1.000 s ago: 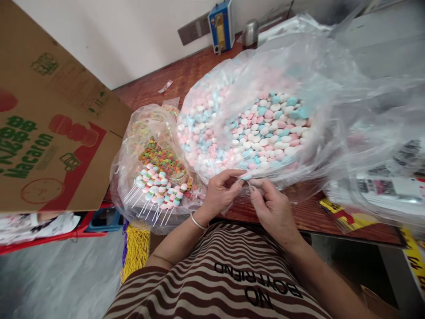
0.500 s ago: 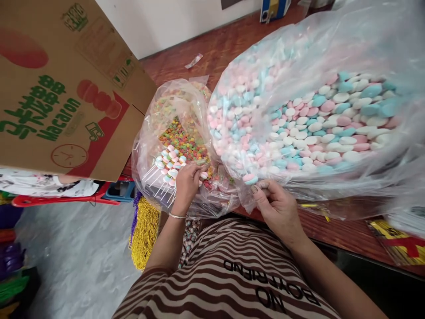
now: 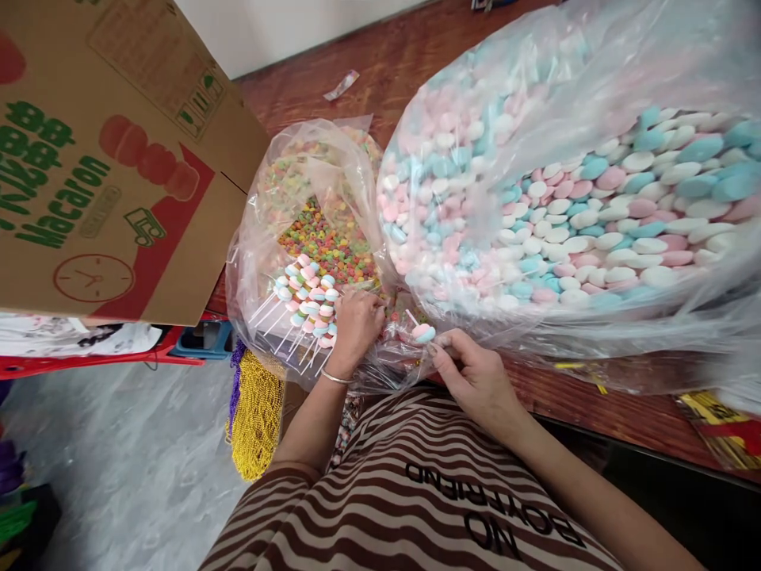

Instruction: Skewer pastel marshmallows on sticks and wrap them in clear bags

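Candy skewer held at the table's near edge.

The right hand (image 3: pixel 476 379) pinches a thin white candy skewer (image 3: pixel 419 329), pink-and-blue puffs on top, tilted up-left. The left hand (image 3: pixel 355 323) rests in the small crinkled clear bag (image 3: pixel 297 182) among finished skewers (image 3: pixel 306 297), fingers apparently curled; its grip is unclear. The big marshmallow sack (image 3: pixel 564 198) crowds behind.

Glossy, crinkled clear plastic bags (image 3: pixel 594 71) cover a polished reddish wood desk (image 3: pixel 410 63); the matt pastel sweets (image 3: pixel 594 214) inside look chalky and smooth. At 10 o'clock, a matt brown printed cardboard box (image 3: pixel 119 159). A thin shiny metal bangle (image 3: pixel 334 378) circles the left wrist above a striped knit cloth top (image 3: pixel 404 492).
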### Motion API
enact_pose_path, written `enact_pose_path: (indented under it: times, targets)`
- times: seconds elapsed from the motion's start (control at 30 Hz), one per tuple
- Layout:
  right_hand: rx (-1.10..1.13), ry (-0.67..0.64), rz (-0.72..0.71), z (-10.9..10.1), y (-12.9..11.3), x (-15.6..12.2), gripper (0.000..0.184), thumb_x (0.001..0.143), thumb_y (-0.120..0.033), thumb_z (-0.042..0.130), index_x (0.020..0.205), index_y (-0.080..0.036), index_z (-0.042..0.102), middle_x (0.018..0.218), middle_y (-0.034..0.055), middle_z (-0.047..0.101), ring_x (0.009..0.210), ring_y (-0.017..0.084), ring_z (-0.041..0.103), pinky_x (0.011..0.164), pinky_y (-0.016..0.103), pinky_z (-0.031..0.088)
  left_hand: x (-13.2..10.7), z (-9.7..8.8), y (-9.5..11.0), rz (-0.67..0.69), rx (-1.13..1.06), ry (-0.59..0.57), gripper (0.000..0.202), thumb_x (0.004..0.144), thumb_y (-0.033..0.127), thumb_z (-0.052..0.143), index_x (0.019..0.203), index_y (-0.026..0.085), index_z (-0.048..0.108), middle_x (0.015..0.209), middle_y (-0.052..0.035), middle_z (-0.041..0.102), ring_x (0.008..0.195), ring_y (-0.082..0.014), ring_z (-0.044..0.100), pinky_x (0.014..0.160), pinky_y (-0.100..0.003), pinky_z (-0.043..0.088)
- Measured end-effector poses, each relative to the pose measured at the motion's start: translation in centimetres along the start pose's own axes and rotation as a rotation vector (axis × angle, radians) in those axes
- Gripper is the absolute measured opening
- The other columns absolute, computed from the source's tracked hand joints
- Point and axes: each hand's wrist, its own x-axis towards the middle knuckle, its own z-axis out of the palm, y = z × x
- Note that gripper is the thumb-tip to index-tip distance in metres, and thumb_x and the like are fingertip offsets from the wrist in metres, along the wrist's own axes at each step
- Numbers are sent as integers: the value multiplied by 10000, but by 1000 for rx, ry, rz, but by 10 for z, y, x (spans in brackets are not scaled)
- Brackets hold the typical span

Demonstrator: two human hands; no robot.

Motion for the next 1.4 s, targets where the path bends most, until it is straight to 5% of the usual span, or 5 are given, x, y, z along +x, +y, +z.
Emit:
enact_pose_path:
  times: [0.27,0.5,0.8,1.0,1.4]
  targets:
    - [-58,-97,54,19,1,15,210,965,-369,441,808,-236,483,612,-34,546,549,142,487,577,266,323,-13,-32,1,-322,-934,-148,208,801,375,734,851,173,719,755,-20,706,652,-141,613,607,-264,485]
    - [-25,-111,51,20,1,17,210,964,-351,447,800,-229,494,620,-40,532,555,131,468,568,262,308,-18,-30,10,-303,-1109,-223,237,782,375,758,851,178,646,718,6,678,620,-111,617,576,-219,503]
    - [127,-105,20,22,13,12,210,953,-336,489,785,-216,529,613,-52,487,572,120,427,558,242,330,-28,-40,6,173,-613,-218,119,878,155,591,930,210,683,886,-24,740,799,-146,673,759,-274,526]
    - [159,-75,45,18,17,8,246,967,-376,499,788,-211,534,619,-58,470,573,114,426,567,242,339,-2,-28,-13,41,-220,-46,182,879,139,553,900,199,724,926,-64,739,919,-218,663,824,-337,503]
    - [195,-34,68,11,15,9,270,967,-400,507,775,-211,533,598,-53,516,553,112,444,548,238,349,33,-10,6,28,334,-205,167,851,234,628,723,175,717,860,-154,717,909,-325,652,770,-432,454]
